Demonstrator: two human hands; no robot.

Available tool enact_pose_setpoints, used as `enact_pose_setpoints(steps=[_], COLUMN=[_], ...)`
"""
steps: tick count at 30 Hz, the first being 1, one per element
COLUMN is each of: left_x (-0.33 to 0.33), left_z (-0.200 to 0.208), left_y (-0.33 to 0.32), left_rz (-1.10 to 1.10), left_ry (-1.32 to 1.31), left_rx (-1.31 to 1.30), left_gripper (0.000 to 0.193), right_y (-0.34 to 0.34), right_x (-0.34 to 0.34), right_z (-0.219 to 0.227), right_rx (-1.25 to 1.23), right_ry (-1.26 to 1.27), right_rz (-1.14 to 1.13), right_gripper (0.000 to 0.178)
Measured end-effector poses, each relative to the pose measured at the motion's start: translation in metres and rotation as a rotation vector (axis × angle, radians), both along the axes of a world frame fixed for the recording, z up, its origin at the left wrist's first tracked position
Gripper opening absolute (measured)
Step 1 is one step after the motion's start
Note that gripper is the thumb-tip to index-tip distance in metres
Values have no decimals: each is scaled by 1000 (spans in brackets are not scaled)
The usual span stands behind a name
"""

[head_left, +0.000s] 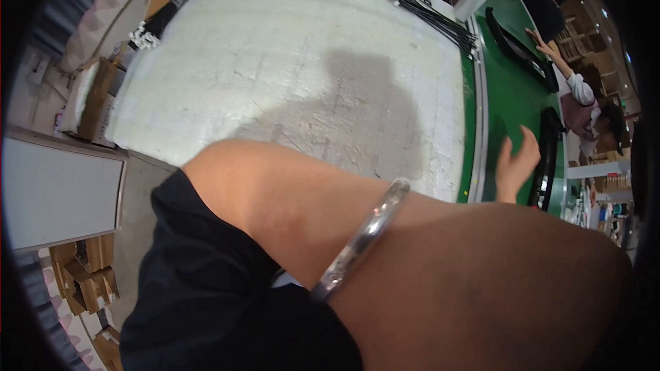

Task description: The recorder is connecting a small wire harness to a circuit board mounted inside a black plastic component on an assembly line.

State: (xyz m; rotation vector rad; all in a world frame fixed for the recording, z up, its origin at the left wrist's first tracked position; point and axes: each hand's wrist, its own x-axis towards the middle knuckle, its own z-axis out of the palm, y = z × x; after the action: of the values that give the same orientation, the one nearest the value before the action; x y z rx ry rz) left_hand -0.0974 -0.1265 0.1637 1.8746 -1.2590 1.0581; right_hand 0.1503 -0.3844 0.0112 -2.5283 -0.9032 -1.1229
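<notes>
My left arm crosses the lower view with a silver bangle (364,237) round it. Large and close to the camera at the lower right, my left hand (512,282) shows no clear fingers, so its grip is hidden. Beyond it, my right hand (517,163) is raised over the green belt surface (505,93), fingers apart and nothing visible in them. A long glossy black curved part (546,158) lies right beside that hand. Farther up the belt is a second black curved part (519,48), with a co-worker's hand (543,42) next to it.
A white-covered table (275,41) fills the middle, under a dark shadow. Bundles of black cables with white ends lie at its far left (172,10) and far right (436,17). A metal rail (481,117) edges the belt. Cardboard boxes (89,271) stand at lower left.
</notes>
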Motion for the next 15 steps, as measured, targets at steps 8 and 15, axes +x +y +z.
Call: enact_pose_setpoints(steps=[8,15], left_x=[14,41], left_z=[-12,-3], left_y=[-24,-51], left_rz=[-115,-230], left_ry=[16,75], left_rx=[-145,-133], left_gripper=[16,14], right_y=[128,192], right_x=[-8,30], right_z=[5,-7], right_rx=[44,-21], right_ry=[114,181], right_rz=[393,415], right_gripper=[32,27])
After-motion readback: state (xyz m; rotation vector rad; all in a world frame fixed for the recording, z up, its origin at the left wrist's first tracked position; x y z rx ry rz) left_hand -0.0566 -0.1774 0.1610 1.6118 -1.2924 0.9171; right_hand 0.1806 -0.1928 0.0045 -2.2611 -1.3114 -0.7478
